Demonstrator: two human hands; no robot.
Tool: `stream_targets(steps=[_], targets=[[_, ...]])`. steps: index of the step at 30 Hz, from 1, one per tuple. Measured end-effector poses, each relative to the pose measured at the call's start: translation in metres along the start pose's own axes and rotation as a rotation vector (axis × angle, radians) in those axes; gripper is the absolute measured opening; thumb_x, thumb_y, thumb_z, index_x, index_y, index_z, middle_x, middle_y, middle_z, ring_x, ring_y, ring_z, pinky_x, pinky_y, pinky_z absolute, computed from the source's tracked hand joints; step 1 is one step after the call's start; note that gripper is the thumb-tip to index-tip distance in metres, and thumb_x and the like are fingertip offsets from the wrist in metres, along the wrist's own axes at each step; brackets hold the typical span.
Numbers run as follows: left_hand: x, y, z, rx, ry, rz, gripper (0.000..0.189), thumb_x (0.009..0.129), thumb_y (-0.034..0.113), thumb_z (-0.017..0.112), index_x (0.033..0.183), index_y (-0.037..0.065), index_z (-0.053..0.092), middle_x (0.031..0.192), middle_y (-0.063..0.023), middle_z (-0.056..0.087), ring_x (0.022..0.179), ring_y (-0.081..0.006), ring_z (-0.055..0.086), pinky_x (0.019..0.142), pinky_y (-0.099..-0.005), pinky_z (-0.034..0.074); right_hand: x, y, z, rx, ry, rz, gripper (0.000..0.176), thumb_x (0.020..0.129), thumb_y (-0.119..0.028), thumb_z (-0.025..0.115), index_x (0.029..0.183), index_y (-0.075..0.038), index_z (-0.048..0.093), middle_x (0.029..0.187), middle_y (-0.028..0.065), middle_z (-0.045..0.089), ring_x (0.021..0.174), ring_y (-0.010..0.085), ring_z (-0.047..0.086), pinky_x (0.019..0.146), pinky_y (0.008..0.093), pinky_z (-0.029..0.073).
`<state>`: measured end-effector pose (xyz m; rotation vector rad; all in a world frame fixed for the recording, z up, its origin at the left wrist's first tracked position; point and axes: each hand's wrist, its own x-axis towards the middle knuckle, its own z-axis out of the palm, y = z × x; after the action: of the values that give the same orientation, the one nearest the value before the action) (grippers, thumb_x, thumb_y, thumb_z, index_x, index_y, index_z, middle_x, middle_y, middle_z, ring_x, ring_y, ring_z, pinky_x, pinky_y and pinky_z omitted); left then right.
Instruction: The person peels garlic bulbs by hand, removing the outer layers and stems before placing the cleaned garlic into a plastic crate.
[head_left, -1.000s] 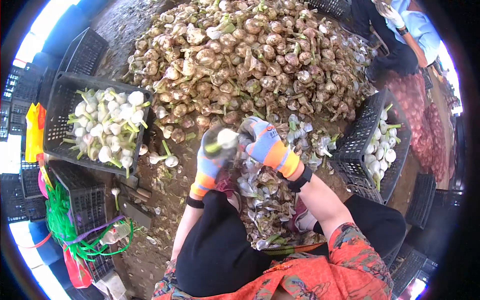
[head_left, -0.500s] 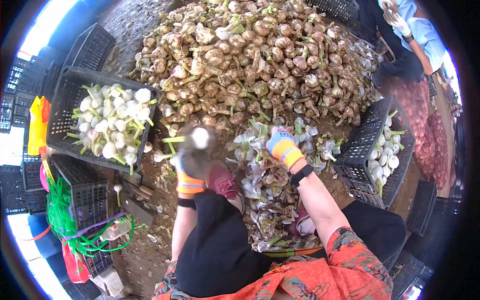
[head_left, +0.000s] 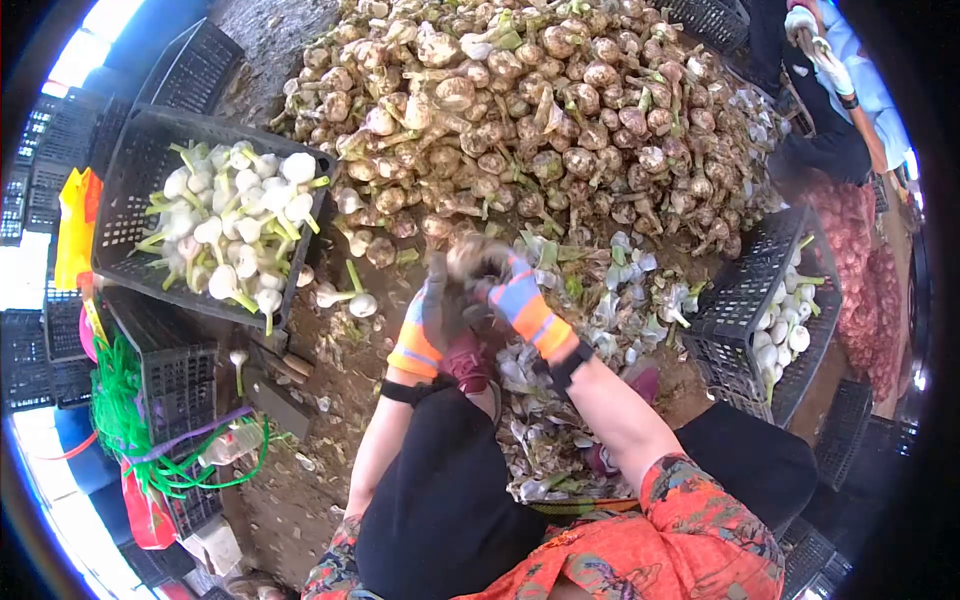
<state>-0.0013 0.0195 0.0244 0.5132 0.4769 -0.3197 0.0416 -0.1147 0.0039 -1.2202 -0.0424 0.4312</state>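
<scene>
My left hand (head_left: 428,318), in an orange and blue work glove with a dark palm, is close to my right hand (head_left: 515,290) in a matching glove. Between them is a brownish unpeeled garlic bulb (head_left: 466,257), smeared by motion, with the fingers of both hands closed about it. Below the hands lie loose garlic skins (head_left: 545,430) and a maroon shoe (head_left: 466,366). Left of my left hand, a clean white garlic bulb (head_left: 362,305) with a green stem rests on the ground. Beyond the hands rises a heap of unpeeled garlic (head_left: 540,120).
A black crate (head_left: 120,215) of clean garlic stands at left, another black crate (head_left: 725,345) at right. A knife (head_left: 290,365) lies near green netting (head_left: 118,400). Red mesh sacks (head_left: 845,270) lie at right. Another person's gloved hand (head_left: 830,68) shows top right.
The white bulb at my left hand is no longer there. My right hand has come left from the skins, and both hands now meet at a brownish bulb. The view has shifted slightly.
</scene>
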Motion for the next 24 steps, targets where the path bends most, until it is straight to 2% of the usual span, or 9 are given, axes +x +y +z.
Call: stream_targets(steps=[1, 2, 4, 6, 10, 13, 16, 20, 24], targets=[[-0.003, -0.006, 0.003, -0.001, -0.003, 0.002, 0.053, 0.084, 0.036, 0.060, 0.124, 0.007, 0.042, 0.108, -0.0099, 0.056, 0.084, -0.0225, 0.060, 0.071, -0.0378, 0.050, -0.002, -0.003, -0.007, -0.098, -0.308, -0.151, 0.038, 0.073, 0.002, 0.061, 0.109, 0.000, 0.052, 0.097, 0.0039, 0.061, 0.080, 0.0141, 0.058, 0.072, 0.0254, 0.049], [-0.005, -0.010, 0.008, 0.150, 0.057, 0.149, 0.053, 0.083, 0.029, 0.063, 0.125, 0.006, 0.042, 0.109, -0.0098, 0.055, 0.089, -0.0212, 0.059, 0.077, -0.0373, 0.049, -0.006, -0.005, -0.009, -0.100, -0.309, -0.162, 0.038, 0.073, 0.002, 0.061, 0.109, 0.000, 0.052, 0.097, 0.0039, 0.061, 0.080, 0.0141, 0.058, 0.072, 0.0254, 0.049], [0.009, -0.017, -0.009, 0.591, 0.121, 0.506, 0.064, 0.073, 0.009, 0.072, 0.128, 0.004, 0.039, 0.115, -0.0086, 0.051, 0.104, -0.0185, 0.052, 0.091, -0.0326, 0.043, -0.017, -0.020, -0.010, 0.285, 0.075, -0.134, 0.035, 0.075, -0.001, 0.061, 0.109, 0.001, 0.052, 0.099, 0.0046, 0.061, 0.081, 0.0134, 0.058, 0.072, 0.0256, 0.049], [0.008, -0.019, -0.005, 0.859, 0.017, 0.784, 0.072, 0.066, 0.009, 0.077, 0.127, 0.003, 0.040, 0.118, -0.0104, 0.049, 0.110, -0.0219, 0.048, 0.093, -0.0304, 0.040, -0.011, -0.027, -0.009, 0.172, 0.051, -0.121, 0.036, 0.075, -0.002, 0.063, 0.109, 0.002, 0.052, 0.098, 0.0056, 0.061, 0.082, 0.0140, 0.059, 0.073, 0.0261, 0.049], [0.010, -0.025, 0.007, 1.145, 0.063, 0.835, 0.074, 0.067, 0.000, 0.074, 0.130, 0.001, 0.035, 0.118, -0.0090, 0.050, 0.107, -0.0180, 0.051, 0.092, -0.0307, 0.042, -0.002, -0.031, -0.010, -0.162, -0.011, -0.034, 0.041, 0.072, -0.003, 0.068, 0.110, 0.003, 0.053, 0.095, 0.0084, 0.063, 0.084, 0.0157, 0.060, 0.075, 0.0276, 0.050], [0.004, -0.018, 0.018, 1.348, 0.088, 1.002, 0.078, 0.062, 0.007, 0.079, 0.129, 0.001, 0.039, 0.120, -0.0106, 0.049, 0.109, -0.0200, 0.050, 0.092, -0.0319, 0.042, -0.007, -0.027, -0.015, 0.187, 0.041, 0.082, 0.042, 0.070, -0.002, 0.071, 0.109, 0.002, 0.054, 0.093, 0.0078, 0.064, 0.076, 0.0152, 0.061, 0.071, 0.0289, 0.052], [-0.001, -0.016, 0.019, 1.360, 0.089, 0.968, 0.083, 0.055, 0.014, 0.083, 0.126, 0.003, 0.042, 0.119, -0.0159, 0.049, 0.110, -0.0294, 0.050, 0.092, -0.0360, 0.043, -0.006, -0.024, -0.022, 0.089, -0.016, 0.107, 0.040, 0.070, -0.001, 0.071, 0.106, 0.002, 0.055, 0.091, 0.0075, 0.064, 0.077, 0.0148, 0.061, 0.070, 0.0293, 0.052], [-0.009, -0.011, 0.029, 1.394, 0.056, 1.016, 0.083, 0.054, 0.012, 0.083, 0.125, 0.003, 0.043, 0.119, -0.0156, 0.049, 0.109, -0.0294, 0.050, 0.090, -0.0358, 0.044, -0.007, -0.027, -0.019, 0.265, -0.079, 0.116, 0.036, 0.070, -0.001, 0.071, 0.102, 0.002, 0.056, 0.088, 0.0067, 0.064, 0.075, 0.0144, 0.060, 0.068, 0.0291, 0.052], [-0.009, -0.011, 0.036, 1.454, 0.058, 0.971, 0.082, 0.052, 0.008, 0.083, 0.124, 0.004, 0.045, 0.116, -0.0146, 0.052, 0.106, -0.0291, 0.052, 0.088, -0.0355, 0.045, -0.001, -0.011, -0.018, -0.206, 0.150, 0.043, 0.032, 0.069, -0.001, 0.070, 0.098, -0.002, 0.058, 0.085, 0.0063, 0.063, 0.072, 0.0125, 0.059, 0.066, 0.0275, 0.052]])
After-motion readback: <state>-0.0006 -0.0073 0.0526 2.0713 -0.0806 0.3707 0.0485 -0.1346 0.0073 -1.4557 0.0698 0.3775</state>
